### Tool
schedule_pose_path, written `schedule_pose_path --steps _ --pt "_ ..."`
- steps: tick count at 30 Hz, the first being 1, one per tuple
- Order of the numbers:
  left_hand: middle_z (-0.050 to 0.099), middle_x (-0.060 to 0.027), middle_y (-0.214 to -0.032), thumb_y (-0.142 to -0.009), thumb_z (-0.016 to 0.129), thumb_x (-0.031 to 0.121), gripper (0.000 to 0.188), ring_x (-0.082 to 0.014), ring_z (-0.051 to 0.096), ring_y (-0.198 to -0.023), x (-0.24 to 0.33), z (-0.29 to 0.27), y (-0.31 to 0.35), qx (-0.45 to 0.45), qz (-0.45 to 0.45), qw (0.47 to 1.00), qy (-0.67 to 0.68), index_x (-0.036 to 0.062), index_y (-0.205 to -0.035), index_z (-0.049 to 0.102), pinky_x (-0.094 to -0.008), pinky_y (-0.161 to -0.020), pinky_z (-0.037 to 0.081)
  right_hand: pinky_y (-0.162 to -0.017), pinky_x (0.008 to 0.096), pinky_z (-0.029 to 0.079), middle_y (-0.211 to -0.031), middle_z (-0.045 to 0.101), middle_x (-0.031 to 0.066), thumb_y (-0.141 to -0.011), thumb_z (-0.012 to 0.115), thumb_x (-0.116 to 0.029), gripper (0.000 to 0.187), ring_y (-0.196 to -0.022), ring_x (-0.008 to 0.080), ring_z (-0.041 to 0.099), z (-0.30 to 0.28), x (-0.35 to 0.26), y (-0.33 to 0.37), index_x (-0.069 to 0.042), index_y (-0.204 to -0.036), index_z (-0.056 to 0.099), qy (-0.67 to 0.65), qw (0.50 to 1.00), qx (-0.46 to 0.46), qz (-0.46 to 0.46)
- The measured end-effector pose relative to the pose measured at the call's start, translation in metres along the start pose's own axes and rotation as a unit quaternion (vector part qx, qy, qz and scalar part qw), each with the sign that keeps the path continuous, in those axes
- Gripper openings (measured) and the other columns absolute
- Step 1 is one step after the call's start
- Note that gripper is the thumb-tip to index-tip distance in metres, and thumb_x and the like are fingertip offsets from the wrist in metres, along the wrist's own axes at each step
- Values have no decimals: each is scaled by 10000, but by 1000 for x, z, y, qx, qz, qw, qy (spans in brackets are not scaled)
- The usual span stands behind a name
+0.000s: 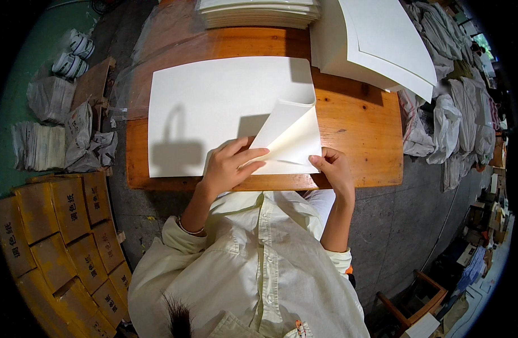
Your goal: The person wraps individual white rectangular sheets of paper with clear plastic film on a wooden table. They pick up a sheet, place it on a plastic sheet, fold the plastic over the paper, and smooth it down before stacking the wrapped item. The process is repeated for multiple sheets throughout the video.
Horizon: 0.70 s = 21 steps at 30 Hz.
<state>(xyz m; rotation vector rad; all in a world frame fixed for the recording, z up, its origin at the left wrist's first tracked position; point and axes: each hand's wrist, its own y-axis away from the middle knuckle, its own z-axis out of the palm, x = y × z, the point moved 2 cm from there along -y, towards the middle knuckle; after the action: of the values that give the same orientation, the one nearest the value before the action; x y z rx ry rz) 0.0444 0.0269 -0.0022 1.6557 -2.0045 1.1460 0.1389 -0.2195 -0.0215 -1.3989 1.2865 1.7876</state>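
Note:
A white stack of large paper sheets (214, 90) lies on the wooden table in front of me. Its near right part is lifted and curled back toward the left, forming a cone-like turned flap (284, 121) with a cream inner side. My left hand (231, 163) is at the flap's lower left edge; one finger goes behind the paper and others lie in front, so the flap sits between them. At the near right corner, my right hand (333, 168) pinches the paper, thumb on top and the other fingers partly hidden.
The wooden table (360, 135) ends just short of my body. A tall paper pile (383, 28) stands at the far right, another stack (259, 14) at the back. Clear plastic sheeting (135, 84) covers the far left. Cardboard boxes (56, 208) fill the left floor; wrapped bundles (450, 118) stand right.

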Motion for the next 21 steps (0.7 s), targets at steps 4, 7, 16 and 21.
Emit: schedule_pose_path --steps 4,7,16,21 --pt "649 -120 -954 -706 748 51 253 -215 649 -763 -2 2 3 44 4 999 14 104 -950 713 -290 -622 528 -423 174 326 -614 524 -43 -815 726 -158 190 -501 15 430 4 -8 3 -12 -757 619 -44 999 -1 4" --pt "646 -124 -977 -717 718 16 235 -222 658 -798 2 0 0 41 7 998 40 94 -939 708 -289 -639 536 -391 183 304 -588 511 -39 -823 717 -150 175 -460 21 417 -7 -4 2 -12 -761 629 -12 998 -62 30" --pt "554 -119 -1239 -752 631 -24 367 -215 662 -945 1 2 0 99 67 992 -49 174 -1055 686 -309 -727 569 -331 219 239 -522 468 -38 -816 725 -155 225 -388 32 368 -1 -4 2 -42 -685 580 -37 997 -44 51" --pt "480 -156 -1329 -766 703 72 324 -261 639 -1014 13 -4 -5 -17 36 999 -3 170 -1074 683 -344 -847 552 -329 223 240 -516 466 -32 -809 736 -175 268 -380 36 359 3 -4 3 -44 -658 556 -16 999 -8 32"
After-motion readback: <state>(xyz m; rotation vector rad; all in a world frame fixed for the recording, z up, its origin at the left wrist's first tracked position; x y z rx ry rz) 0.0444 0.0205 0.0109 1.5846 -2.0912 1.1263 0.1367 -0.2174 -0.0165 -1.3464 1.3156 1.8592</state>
